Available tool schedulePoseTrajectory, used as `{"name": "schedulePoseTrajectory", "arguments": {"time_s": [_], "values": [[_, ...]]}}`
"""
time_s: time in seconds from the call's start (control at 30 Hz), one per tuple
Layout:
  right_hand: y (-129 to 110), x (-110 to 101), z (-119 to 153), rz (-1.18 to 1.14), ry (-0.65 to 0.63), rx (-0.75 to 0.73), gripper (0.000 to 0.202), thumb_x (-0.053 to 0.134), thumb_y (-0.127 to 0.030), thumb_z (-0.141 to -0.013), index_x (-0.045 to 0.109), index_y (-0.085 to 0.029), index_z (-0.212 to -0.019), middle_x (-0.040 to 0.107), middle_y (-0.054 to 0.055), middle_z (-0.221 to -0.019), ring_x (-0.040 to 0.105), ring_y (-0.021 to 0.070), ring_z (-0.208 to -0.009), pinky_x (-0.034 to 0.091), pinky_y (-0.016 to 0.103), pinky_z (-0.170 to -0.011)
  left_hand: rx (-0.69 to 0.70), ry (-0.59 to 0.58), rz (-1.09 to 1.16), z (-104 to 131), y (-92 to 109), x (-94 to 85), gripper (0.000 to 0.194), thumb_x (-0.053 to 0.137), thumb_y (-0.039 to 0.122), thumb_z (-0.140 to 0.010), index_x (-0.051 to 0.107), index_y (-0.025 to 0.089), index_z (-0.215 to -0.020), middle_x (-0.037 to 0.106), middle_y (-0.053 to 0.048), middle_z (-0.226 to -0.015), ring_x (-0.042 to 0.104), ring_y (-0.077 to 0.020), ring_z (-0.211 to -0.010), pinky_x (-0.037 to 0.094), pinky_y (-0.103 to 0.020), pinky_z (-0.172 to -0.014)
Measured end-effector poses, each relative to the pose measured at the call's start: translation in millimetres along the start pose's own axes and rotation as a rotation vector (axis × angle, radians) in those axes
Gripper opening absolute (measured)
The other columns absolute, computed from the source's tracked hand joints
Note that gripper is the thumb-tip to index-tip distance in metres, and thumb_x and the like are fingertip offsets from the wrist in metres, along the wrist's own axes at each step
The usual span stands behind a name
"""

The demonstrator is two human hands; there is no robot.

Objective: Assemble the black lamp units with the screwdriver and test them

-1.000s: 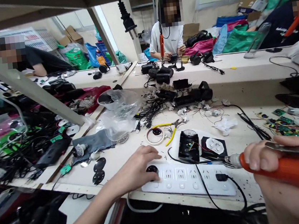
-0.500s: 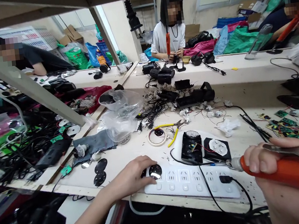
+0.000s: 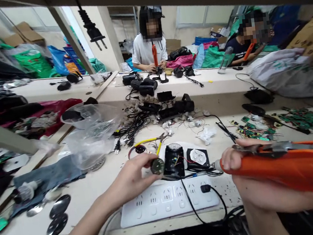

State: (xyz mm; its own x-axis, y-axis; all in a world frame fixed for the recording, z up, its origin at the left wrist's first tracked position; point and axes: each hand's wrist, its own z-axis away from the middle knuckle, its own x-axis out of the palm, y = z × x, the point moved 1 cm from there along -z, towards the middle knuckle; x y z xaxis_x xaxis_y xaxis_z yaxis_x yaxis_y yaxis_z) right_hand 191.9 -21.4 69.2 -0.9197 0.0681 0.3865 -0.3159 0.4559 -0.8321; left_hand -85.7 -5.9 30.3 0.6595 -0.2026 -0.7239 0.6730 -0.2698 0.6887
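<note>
My left hand (image 3: 131,175) pinches a dark, shiny round disc (image 3: 157,166) between thumb and fingers, above the back edge of a white power strip (image 3: 160,199). An orange electric screwdriver (image 3: 281,169) is gripped in my right hand (image 3: 254,193). Its tip points left, beside a black square piece with a white LED plate (image 3: 198,157). Red wires run from that plate to an open black housing (image 3: 174,162), just right of the disc. Yellow-handled cutters (image 3: 159,147) and a tape roll (image 3: 129,153) lie behind my left hand, which partly covers the roll.
Loose black discs (image 3: 59,206) lie at left by a grey cloth (image 3: 46,179). Clear plastic bags (image 3: 91,136), tangled cables (image 3: 135,127) and green circuit boards (image 3: 295,120) spread across the bench. A plug (image 3: 94,30) hangs overhead. Co-workers sit opposite.
My left hand has lifted the disc off the power strip. The view has turned right, so the bench shifts left in it. The screwdriver stays in my right hand.
</note>
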Motion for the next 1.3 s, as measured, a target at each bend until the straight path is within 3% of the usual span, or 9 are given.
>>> {"name": "schedulePoseTrajectory", "arguments": {"time_s": [0.1,0.17,0.3,0.5,0.77,0.97,1.3], "values": [[5,2,-15,-0.025,0.004,-0.027,0.081,0.045,-0.091,-0.056,0.074,-0.024,-0.091,0.063,0.005,-0.06,0.054,0.0214,-0.048,0.042,0.035,-0.044,0.177,-0.028,0.058,-44,33,27.8,0.042,0.07,0.029,-0.075,0.06,0.021,-0.115,0.067,-0.005,-0.104,0.061,-0.0189,-0.089,0.05,-0.031,-0.08],[8,4,-26,-0.043,0.036,-0.04,0.079,0.045,-0.09,-0.058,0.073,-0.022,-0.086,0.063,0.004,-0.06,0.053,0.019,-0.045,0.041,0.032,-0.041,0.215,-0.046,0.07,-70,49,47.5,0.041,0.075,0.026,-0.071,0.062,0.019,-0.109,0.067,-0.005,-0.101,0.061,-0.0193,-0.089,0.049,-0.031,-0.08],[11,9,-42,-0.052,0.025,-0.025,0.074,0.043,-0.085,-0.065,0.073,-0.02,-0.083,0.063,0.004,-0.06,0.053,0.0175,-0.042,0.038,0.029,-0.037,0.241,-0.106,0.037,-101,59,76.3,0.039,0.077,0.028,-0.067,0.063,0.018,-0.102,0.066,-0.007,-0.102,0.06,-0.0229,-0.096,0.047,-0.034,-0.085],[13,17,-49,-0.085,-0.068,-0.017,0.07,0.036,-0.081,-0.073,0.074,-0.022,-0.085,0.059,0.002,-0.049,0.049,0.017,-0.038,0.036,0.028,-0.037,0.204,-0.159,0.002,-101,52,87.4,0.034,0.07,0.024,-0.069,0.064,0.019,-0.102,0.067,-0.006,-0.096,0.06,-0.0225,-0.09,0.045,-0.033,-0.08],[20,29,-51,-0.085,-0.122,0.044,0.068,0.042,-0.083,-0.069,0.071,-0.024,-0.085,0.06,0.002,-0.05,0.048,0.017,-0.036,0.035,0.029,-0.036,0.233,-0.144,0.023,-101,53,87.7,0.017,0.066,0.021,-0.068,0.059,0.019,-0.084,0.064,-0.002,-0.081,0.056,-0.0195,-0.079,0.04,-0.029,-0.072],[28,28,-49,-0.106,-0.129,0.017,0.073,0.038,-0.081,-0.073,0.07,-0.017,-0.086,0.061,0.004,-0.051,0.051,0.0179,-0.038,0.037,0.029,-0.036,0.236,-0.134,0.015,-101,53,89.4,0.019,0.069,0.022,-0.066,0.056,0.019,-0.079,0.061,-0.001,-0.079,0.054,-0.0188,-0.077,0.039,-0.029,-0.072],[35,29,-50,-0.108,-0.117,0.021,0.071,0.035,-0.08,-0.074,0.073,-0.02,-0.083,0.059,0.002,-0.046,0.049,0.0172,-0.036,0.035,0.028,-0.035,0.224,-0.141,0.028,-102,53,88.8,0.023,0.068,0.021,-0.068,0.063,0.019,-0.09,0.066,-0.004,-0.09,0.059,-0.022,-0.087,0.043,-0.031,-0.08]]}}
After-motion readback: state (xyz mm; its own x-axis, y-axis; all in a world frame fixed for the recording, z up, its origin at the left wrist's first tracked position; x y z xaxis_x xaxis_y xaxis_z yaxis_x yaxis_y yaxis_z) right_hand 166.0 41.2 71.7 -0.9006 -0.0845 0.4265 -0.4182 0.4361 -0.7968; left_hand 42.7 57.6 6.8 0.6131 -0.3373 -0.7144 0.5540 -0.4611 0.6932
